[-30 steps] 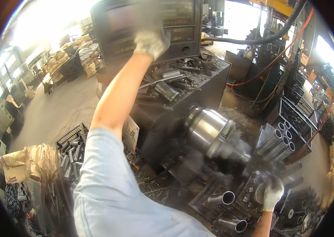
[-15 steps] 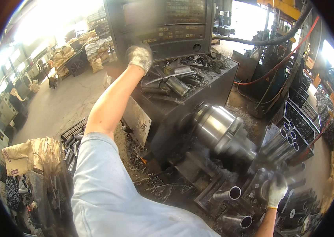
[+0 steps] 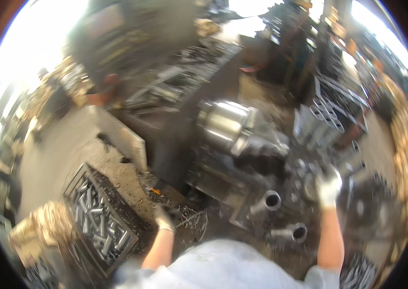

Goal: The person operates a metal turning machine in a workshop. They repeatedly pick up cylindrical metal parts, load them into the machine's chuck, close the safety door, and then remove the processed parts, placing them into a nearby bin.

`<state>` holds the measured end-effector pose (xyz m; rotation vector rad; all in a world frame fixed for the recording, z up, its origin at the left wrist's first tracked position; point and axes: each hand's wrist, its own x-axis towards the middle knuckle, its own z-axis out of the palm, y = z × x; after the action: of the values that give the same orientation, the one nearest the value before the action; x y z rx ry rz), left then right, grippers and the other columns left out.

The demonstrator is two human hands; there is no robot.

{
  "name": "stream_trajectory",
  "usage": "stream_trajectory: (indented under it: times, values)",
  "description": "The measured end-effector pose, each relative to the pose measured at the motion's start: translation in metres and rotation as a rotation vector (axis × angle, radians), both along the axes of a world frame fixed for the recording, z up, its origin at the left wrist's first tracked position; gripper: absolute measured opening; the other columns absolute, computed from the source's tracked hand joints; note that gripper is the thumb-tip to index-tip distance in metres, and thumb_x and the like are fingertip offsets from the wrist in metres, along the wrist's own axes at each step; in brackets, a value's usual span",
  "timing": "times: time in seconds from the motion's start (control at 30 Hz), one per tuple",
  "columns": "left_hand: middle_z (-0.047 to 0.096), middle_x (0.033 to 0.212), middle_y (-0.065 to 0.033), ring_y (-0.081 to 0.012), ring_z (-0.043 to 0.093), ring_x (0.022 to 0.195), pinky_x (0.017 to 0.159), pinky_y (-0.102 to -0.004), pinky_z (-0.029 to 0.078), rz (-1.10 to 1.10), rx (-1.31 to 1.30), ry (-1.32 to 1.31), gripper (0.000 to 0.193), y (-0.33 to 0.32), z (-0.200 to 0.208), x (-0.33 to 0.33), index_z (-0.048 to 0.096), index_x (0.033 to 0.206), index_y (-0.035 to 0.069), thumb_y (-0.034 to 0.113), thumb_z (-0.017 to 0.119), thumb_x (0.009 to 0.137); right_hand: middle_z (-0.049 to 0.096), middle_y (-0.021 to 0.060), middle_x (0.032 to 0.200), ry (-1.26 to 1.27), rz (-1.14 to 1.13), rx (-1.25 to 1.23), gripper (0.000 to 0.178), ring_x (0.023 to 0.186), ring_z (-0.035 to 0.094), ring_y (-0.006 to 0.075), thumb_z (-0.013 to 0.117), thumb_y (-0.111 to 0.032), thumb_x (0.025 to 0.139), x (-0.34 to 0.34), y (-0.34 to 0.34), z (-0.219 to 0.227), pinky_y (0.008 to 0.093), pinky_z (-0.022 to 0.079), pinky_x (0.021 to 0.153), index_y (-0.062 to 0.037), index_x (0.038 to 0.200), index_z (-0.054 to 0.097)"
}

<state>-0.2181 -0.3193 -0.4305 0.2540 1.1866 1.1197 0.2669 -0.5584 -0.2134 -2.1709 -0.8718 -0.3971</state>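
Observation:
My left hand, in a pale work glove, is low over the floor beside the dark machine base. Curly metal shavings lie just to its right. Its fingers are dark and smeared, so whether it holds anything is unclear. My right hand, also gloved, reaches to a dark round machine part at the right; blur hides the grip. Farther in sits a shiny metal chuck, with blurred metal parts at its right end. Two metal tubes, one upper and one lower, stick out left of my right hand.
A crate of short metal pieces stands at the left, by brown paper sacks. Loose metal parts cover the machine top below a control panel. Several upright tubes stand at the right.
My left hand has dropped from in front of the control panel to low beside the machine. The right hand stays at the round part. The view has shifted and blurred, bringing the crate into sight.

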Motion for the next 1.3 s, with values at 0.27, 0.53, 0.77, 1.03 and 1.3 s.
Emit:
stream_trajectory:
  times: [0.27,0.53,0.77,1.03,1.3]
  values:
    - [0.074,0.124,-0.0270,-0.0451,0.071,0.114,0.095,-0.0476,0.056,-0.205,0.610,1.478,0.045,0.066,-0.029,-0.068,0.065,0.135,-0.001,0.037,0.053,0.114,0.080,0.0120,0.093,-0.088,0.019,0.005,0.015,0.091,0.074,0.0353,0.075,-0.024,0.087,-0.006,-0.002,0.005,0.0438,0.057,0.088,-0.0098,0.091,0.081]
    - [0.056,0.076,-0.0015,-0.0165,0.050,0.065,0.067,-0.0406,0.047,-0.226,0.211,0.344,0.029,0.107,-0.013,-0.068,0.064,0.104,0.013,0.039,0.055,0.112,0.079,0.0129,0.093,-0.089,0.016,0.002,0.017,0.093,0.073,0.0363,0.078,-0.027,0.087,-0.003,-0.001,0.005,0.0463,0.054,0.091,-0.0105,0.091,0.081]
    - [0.055,0.074,0.0001,-0.0185,0.053,0.059,0.066,-0.0401,0.053,-0.503,0.076,0.253,0.023,0.011,-0.017,0.015,0.061,0.095,0.015,0.036,0.067,0.102,0.079,0.0123,0.094,-0.093,-0.001,-0.023,0.020,0.092,0.072,0.0360,0.079,-0.029,0.087,-0.001,-0.002,0.000,0.0467,0.054,0.091,-0.0106,0.093,0.081]
    - [0.075,0.121,-0.0226,-0.0397,0.072,0.116,0.104,-0.0438,0.055,-0.695,1.242,1.001,0.034,-0.010,0.110,0.152,0.067,0.128,-0.003,0.005,0.071,0.095,0.078,0.0165,0.116,0.226,0.154,-0.232,0.048,0.112,0.073,0.0377,0.077,-0.038,0.089,0.015,0.005,0.048,0.0469,0.056,0.100,-0.0110,0.127,0.071]
    - [0.067,0.138,-0.0233,-0.0427,0.061,0.132,0.114,-0.0477,0.047,-0.613,1.707,0.878,0.048,0.124,0.215,0.302,0.065,0.138,0.003,0.037,0.067,0.104,0.074,0.0301,0.124,0.093,0.513,-0.791,0.079,0.115,0.073,0.0426,0.077,-0.050,0.083,0.084,0.123,0.028,0.0466,0.058,0.097,0.0015,0.140,0.061]
